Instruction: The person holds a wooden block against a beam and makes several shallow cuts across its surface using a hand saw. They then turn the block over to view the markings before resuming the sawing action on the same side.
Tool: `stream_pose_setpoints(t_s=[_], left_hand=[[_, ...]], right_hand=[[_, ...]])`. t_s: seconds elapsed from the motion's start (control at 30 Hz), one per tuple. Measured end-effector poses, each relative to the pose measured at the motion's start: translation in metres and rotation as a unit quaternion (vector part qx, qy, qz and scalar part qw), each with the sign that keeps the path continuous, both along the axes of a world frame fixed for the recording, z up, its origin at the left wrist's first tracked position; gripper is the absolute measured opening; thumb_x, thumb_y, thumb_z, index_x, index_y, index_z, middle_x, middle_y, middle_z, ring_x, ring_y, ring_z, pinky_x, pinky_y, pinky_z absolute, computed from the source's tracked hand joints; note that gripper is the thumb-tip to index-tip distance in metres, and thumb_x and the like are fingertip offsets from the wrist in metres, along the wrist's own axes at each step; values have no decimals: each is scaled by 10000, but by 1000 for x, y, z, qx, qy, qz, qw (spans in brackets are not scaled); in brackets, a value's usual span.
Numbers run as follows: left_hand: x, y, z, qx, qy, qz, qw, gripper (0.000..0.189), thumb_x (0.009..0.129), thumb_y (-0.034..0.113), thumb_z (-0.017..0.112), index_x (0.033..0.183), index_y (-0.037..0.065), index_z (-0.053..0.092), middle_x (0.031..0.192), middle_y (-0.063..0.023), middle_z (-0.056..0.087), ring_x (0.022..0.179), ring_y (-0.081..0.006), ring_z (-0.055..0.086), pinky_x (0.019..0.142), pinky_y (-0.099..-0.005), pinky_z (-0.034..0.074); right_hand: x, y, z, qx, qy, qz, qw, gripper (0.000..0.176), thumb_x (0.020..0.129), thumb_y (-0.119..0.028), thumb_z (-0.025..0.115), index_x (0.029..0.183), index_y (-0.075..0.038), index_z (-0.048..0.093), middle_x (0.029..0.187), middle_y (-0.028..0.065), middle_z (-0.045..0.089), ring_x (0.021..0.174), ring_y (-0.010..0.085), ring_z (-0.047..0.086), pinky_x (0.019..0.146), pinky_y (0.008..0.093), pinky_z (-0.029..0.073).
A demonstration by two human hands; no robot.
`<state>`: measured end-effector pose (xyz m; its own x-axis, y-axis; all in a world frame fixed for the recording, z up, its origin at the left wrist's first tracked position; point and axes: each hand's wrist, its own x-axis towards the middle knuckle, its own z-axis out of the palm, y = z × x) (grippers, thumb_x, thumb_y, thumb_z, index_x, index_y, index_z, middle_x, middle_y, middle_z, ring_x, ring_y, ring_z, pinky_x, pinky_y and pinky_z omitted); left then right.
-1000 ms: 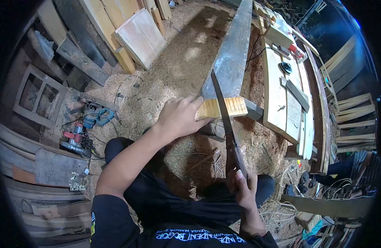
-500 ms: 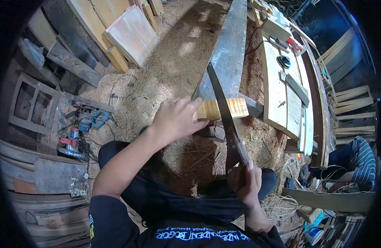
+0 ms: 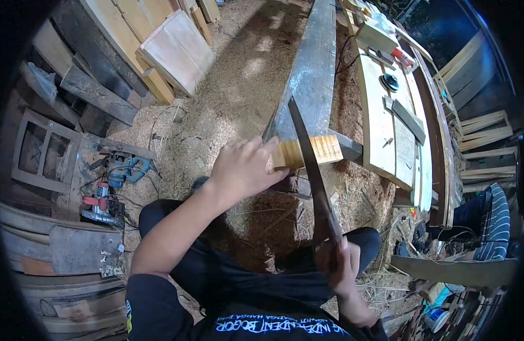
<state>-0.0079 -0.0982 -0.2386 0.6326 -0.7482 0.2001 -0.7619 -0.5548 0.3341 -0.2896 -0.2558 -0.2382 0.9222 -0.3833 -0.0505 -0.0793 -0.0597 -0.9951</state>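
Observation:
A short block of light wood (image 3: pixel 327 149) lies across the near end of a long grey bench plank (image 3: pixel 307 85). My left hand (image 3: pixel 243 167) is closed round the block's left end and presses it against the plank. In my right hand (image 3: pixel 340 262) is the handle of a hand saw (image 3: pixel 311 162), gripped near my right knee. The saw's long dark blade slants up and away across the block, its tip above the plank. The blade hides the place where it meets the wood.
To the right, a pale wooden worktop (image 3: pixel 381 125) carries a black round object (image 3: pixel 390 82) and a square (image 3: pixel 407 120). Power tools (image 3: pixel 122 169) lie at the left. Boards (image 3: pixel 179 51) lean at the back left. A person in striped cloth (image 3: pixel 495 224) sits at the far right.
The saw has drawn back slightly towards me, with its tip lower and my right hand nearer my body. My left hand stays on the block. The view has shifted a little.

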Motion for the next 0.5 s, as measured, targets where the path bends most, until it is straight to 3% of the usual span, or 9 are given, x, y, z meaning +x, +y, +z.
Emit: stream_pose_setpoints(t_s=[0.03, 0.13, 0.17, 0.2, 0.23, 0.27, 0.33, 0.47, 0.5], left_hand=[[-1, -1, 1, 4, -2, 4, 1000, 743, 885, 532, 765, 1420, 36, 623, 1079, -213, 734, 999, -359, 755, 914, -467, 598], [1, -1, 1, 1, -12, -1, 1000, 737, 862, 509, 792, 1408, 40, 635, 1122, -214, 734, 1007, -351, 756, 884, -474, 617], [1, 0, 1, -5, -15, -7, 1000, 737, 860, 510, 793, 1408, 45, 635, 1132, -211, 732, 1022, -351, 752, 894, -475, 613], [0, 1, 1, 0, -15, -11, 1000, 737, 860, 510, 793, 1408, 45, 635, 1132, -211, 732, 1022, -351, 752, 894, -475, 613], [1, 1, 1, 7, -7, -9, 1000, 738, 863, 515, 788, 1415, 50, 633, 1141, -209, 729, 1035, -351, 748, 898, -478, 608], [2, 0, 2, 11, 1, -5, 1000, 739, 866, 519, 783, 1421, 56, 631, 1150, -206, 726, 1047, -351, 744, 902, -480, 603], [1, -1, 2, 13, 3, -4, 1000, 743, 869, 526, 776, 1426, 57, 628, 1140, -203, 725, 1042, -352, 743, 897, -480, 602], [0, -1, -3, 9, -10, 7, 1000, 744, 879, 538, 759, 1432, 59, 627, 1098, -188, 723, 1018, -355, 742, 880, -486, 602], [0, -2, -3, 8, -12, 5, 1000, 744, 879, 538, 759, 1432, 59, 627, 1098, -188, 723, 1018, -355, 742, 880, -486, 602]], right_hand=[[-15, 9, -3, -158, 23, -42, 986, 558, 1157, -364, 393, 814, 0, 640, 635, 80, 562, 563, 166, 541, 539, 325, 424], [-73, 25, -7, -239, 64, -167, 954, 609, 1157, -384, 387, 733, -6, 608, 578, 60, 527, 523, 167, 517, 531, 318, 415], [-72, 17, -6, -241, 63, -163, 955, 609, 1157, -384, 387, 733, -6, 608, 578, 60, 527, 523, 167, 517, 531, 318, 415], [-56, 15, 3, -55, 31, -88, 994, 631, 1156, -402, 384, 711, -12, 605, 551, 49, 504, 504, 165, 504, 517, 311, 399], [-38, 15, 12, 135, -8, -15, 991, 653, 1154, -421, 381, 689, -19, 602, 525, 38, 481, 484, 163, 491, 502, 303, 384], [-14, 15, 22, 84, 71, -67, 992, 673, 1136, -487, 408, 670, -32, 577, 507, 19, 455, 469, 144, 462, 468, 292, 342], [20, 0, 3, 128, -13, -17, 991, 683, 1129, -518, 407, 663, -40, 551, 531, 13, 470, 473, 121, 441, 448, 286, 308], [-16, 28, 9, 119, 17, -59, 991, 644, 1142, -470, 393, 692, -38, 552, 576, 11, 500, 467, 115, 430, 444, 286, 309], [-45, 36, 1, 30, 44, -100, 994, 643, 1134, -486, 408, 705, -33, 561, 581, 12, 509, 467, 114, 441, 443, 284, 313]])
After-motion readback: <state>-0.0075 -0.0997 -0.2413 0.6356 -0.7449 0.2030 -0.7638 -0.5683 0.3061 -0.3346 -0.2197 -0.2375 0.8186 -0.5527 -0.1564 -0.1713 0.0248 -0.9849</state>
